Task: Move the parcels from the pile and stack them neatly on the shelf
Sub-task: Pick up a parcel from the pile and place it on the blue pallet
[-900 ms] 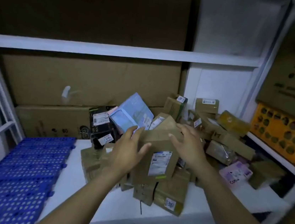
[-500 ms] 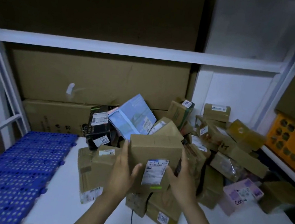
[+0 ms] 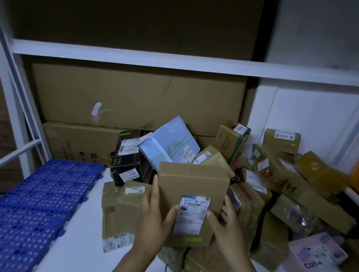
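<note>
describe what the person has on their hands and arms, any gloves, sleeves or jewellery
Both are bare: the left hand and right hand wear no gloves, and the forearms show no sleeves as far as the frame's bottom edge. No watch, bracelet or ring is visible in this dim picture.

White label on the held brown box reads "501E M1 A21"; rest of it too blurred. Pink parcel at right shows "Con". Sticker on black box reads roughly "3202". Tag on green-printed carton reads "1008" or similar. Other labels illegible.
</note>
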